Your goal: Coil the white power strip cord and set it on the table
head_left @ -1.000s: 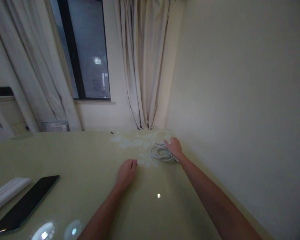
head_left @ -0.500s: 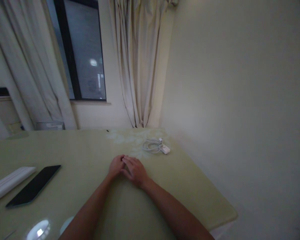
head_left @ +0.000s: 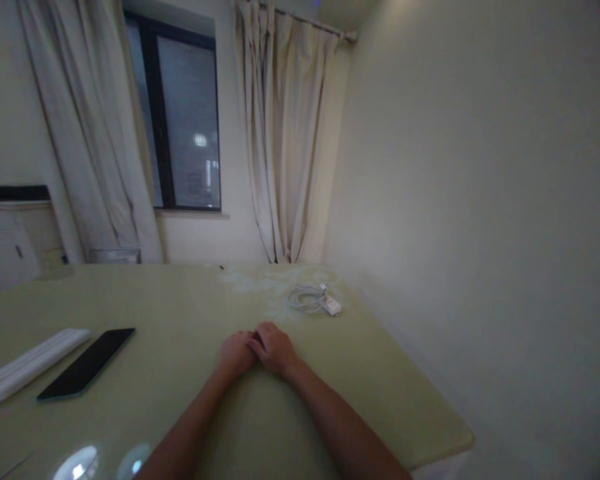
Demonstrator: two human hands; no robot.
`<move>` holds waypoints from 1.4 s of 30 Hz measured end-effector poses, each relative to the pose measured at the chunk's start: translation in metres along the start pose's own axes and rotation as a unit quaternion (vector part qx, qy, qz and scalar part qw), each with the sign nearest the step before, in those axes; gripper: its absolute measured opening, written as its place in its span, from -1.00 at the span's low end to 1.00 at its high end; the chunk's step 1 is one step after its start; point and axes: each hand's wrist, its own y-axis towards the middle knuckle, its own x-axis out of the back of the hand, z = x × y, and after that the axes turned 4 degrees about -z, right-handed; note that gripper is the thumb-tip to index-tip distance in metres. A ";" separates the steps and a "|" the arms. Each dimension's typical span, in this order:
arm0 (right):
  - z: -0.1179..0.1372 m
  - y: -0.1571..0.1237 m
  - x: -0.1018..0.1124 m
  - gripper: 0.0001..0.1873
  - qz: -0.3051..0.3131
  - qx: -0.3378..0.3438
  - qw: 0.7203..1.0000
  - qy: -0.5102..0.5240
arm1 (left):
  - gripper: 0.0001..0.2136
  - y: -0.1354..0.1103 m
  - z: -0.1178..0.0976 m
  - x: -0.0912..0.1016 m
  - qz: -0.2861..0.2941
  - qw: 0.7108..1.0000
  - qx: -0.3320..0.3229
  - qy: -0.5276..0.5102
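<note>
My left hand and my right hand rest together on the pale green table. The fingers of both are curled and closed, the right hand's thumb side pressed against the left hand's knuckles. No object shows in either hand, though the inner sides of the palms are hidden. Beyond my right hand lies a coiled white extension cord, its socket block at the right end.
On the left lie a long white box-like bar and a flat black panel side by side. A tiny dark piece is near the far edge. Wall closes off the right; curtains hang behind the table.
The view has tilted up and shifted slightly left. My right hand's fingers, more stretched over the left hand before, are now curled in closer, and the hands are drawn tighter together.
</note>
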 end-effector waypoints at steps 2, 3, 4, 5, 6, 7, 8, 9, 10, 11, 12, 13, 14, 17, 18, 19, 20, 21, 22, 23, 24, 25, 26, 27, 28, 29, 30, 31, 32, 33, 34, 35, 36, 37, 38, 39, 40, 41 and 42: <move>-0.001 0.000 0.000 -0.58 0.003 -0.002 1.000 0.000 | -0.65 0.002 0.000 0.000 -0.001 1.000 0.000 0.008; -0.001 0.000 0.000 -0.58 0.005 -0.006 1.000 0.001 | -0.64 0.003 -0.001 0.000 -0.001 1.000 0.001 0.010; -0.001 0.000 0.000 -0.58 0.006 -0.010 1.000 0.003 | -0.64 0.003 -0.001 0.000 -0.001 1.000 0.003 0.011; -0.001 0.000 0.001 -0.58 0.007 -0.015 1.000 0.006 | -0.65 0.004 -0.001 0.000 0.000 1.000 0.004 0.012; -0.001 0.000 0.002 -0.59 0.007 -0.020 1.000 0.010 | -0.65 0.005 -0.001 0.000 0.001 1.000 0.005 0.013; 0.000 0.000 0.002 -0.60 0.008 -0.024 1.000 0.013 | -0.65 0.005 -0.002 0.000 0.001 1.000 0.006 0.013; 0.000 0.000 0.003 -0.60 0.008 -0.028 0.999 0.017 | -0.65 0.006 -0.002 0.000 0.001 1.000 0.006 0.014; 0.001 -0.001 0.004 -0.61 0.009 -0.032 0.999 0.020 | -0.64 0.006 -0.002 0.000 0.000 1.000 0.005 0.014; 0.002 -0.001 0.005 -0.62 0.010 -0.035 0.999 0.024 | -0.64 0.006 -0.002 0.000 0.000 1.000 0.005 0.014; 0.002 -0.001 0.005 -0.63 0.011 -0.038 0.999 0.029 | -0.64 0.006 -0.003 0.001 0.000 1.000 0.004 0.015; 0.003 -0.001 0.006 -0.64 0.011 -0.041 0.998 0.035 | -0.64 0.006 -0.003 0.001 -0.001 1.000 0.002 0.015; 0.003 -0.002 0.006 -0.66 0.010 -0.045 0.998 0.042 | -0.64 0.006 -0.003 0.002 -0.001 1.000 0.000 0.016; 0.004 -0.003 0.007 -0.68 0.009 -0.050 0.997 0.049 | -0.65 0.006 -0.003 0.003 -0.002 1.000 -0.001 0.017; 0.003 -0.006 0.007 -0.70 0.003 -0.066 0.996 0.061 | -0.65 0.005 -0.004 0.005 -0.002 1.000 -0.002 0.015; 0.002 -0.008 0.007 -0.70 0.001 -0.069 0.996 0.064 | -0.65 0.005 -0.004 0.005 -0.001 1.000 -0.002 0.013; 0.001 -0.009 0.007 -0.72 -0.001 -0.071 0.995 0.066 | -0.66 0.005 -0.004 0.006 0.001 1.000 -0.002 0.011; 0.000 -0.010 0.007 -0.73 -0.002 -0.071 0.995 0.070 | -0.66 0.006 -0.004 0.006 0.002 1.000 -0.002 0.009; -0.001 -0.010 0.006 -0.75 -0.003 -0.070 0.995 0.074 | -0.67 0.006 -0.004 0.006 0.003 1.000 0.000 0.008; -0.002 -0.010 0.006 -0.76 -0.005 -0.069 0.995 0.078 | -0.66 0.006 -0.004 0.006 0.002 1.000 0.002 0.007; -0.003 -0.010 0.005 -0.77 -0.006 -0.068 0.994 0.082 | -0.66 0.006 -0.004 0.006 0.000 1.000 0.005 0.007; -0.004 -0.010 0.005 -0.77 -0.008 -0.068 0.994 0.084 | -0.65 0.006 -0.004 0.006 -0.003 1.000 0.008 0.006; -0.005 -0.009 0.004 -0.77 -0.010 -0.069 0.994 0.086 | -0.65 0.006 -0.004 0.006 -0.005 1.000 0.010 0.005; -0.005 -0.009 0.003 -0.77 -0.012 -0.070 0.994 0.088 | -0.65 0.006 -0.004 0.006 -0.007 1.000 0.010 0.004; -0.005 -0.008 0.003 -0.77 -0.013 -0.070 0.993 0.089 | -0.65 0.006 -0.003 0.006 -0.008 1.000 0.010 0.003; -0.006 -0.008 0.003 -0.77 -0.014 -0.070 0.993 0.091 | -0.65 0.006 -0.003 0.006 -0.008 1.000 0.009 0.002; -0.006 -0.008 0.002 -0.78 -0.014 -0.069 0.993 0.092 | -0.65 0.005 -0.003 0.006 -0.009 1.000 0.009 0.001; -0.006 -0.008 0.002 -0.78 -0.016 -0.069 0.993 0.093 | -0.65 0.005 -0.003 0.006 -0.009 1.000 0.008 0.001; -0.006 -0.008 0.002 -0.79 -0.017 -0.069 0.993 0.094 | -0.65 0.005 -0.003 0.005 -0.011 1.000 0.007 0.001; -0.006 -0.008 0.002 -0.79 -0.018 -0.069 0.993 0.095 | -0.64 0.005 -0.003 0.005 -0.012 1.000 0.007 0.002; -0.005 -0.008 0.003 -0.78 -0.018 -0.070 0.993 0.095 | -0.64 0.005 -0.002 0.005 -0.014 1.000 0.008 0.002; -0.005 -0.008 0.003 -0.79 -0.019 -0.071 0.993 0.096 | -0.64 0.005 -0.002 0.005 -0.015 1.000 0.010 0.003; -0.005 -0.008 0.003 -0.79 -0.019 -0.071 0.993 0.097 | -0.64 0.005 -0.002 0.004 -0.016 1.000 0.011 0.003; -0.006 -0.007 0.003 -0.80 -0.018 -0.072 0.992 0.098 | -0.64 0.005 -0.002 0.004 -0.016 1.000 0.012 0.003; -0.006 -0.007 0.003 -0.81 -0.017 -0.072 0.992 0.098 | -0.64 0.005 -0.002 0.004 -0.016 1.000 0.012 0.004; -0.006 -0.007 0.003 -0.83 -0.016 -0.073 0.992 0.099 | -0.64 0.006 -0.002 0.004 -0.016 1.000 0.012 0.004; -0.006 -0.006 0.003 -0.84 -0.015 -0.073 0.992 0.099 | -0.64 0.006 -0.002 0.004 -0.016 1.000 0.011 0.004; -0.006 -0.006 0.003 -0.85 -0.015 -0.073 0.992 0.099 | -0.64 0.006 -0.002 0.003 -0.016 1.000 0.010 0.004; -0.006 -0.006 0.003 -0.86 -0.014 -0.073 0.992 0.099 | -0.63 0.006 -0.002 0.003 -0.017 1.000 0.009 0.004; -0.006 -0.006 0.003 -0.86 -0.014 -0.073 0.992 0.099 | -0.63 0.006 -0.001 0.003 -0.017 1.000 0.009 0.003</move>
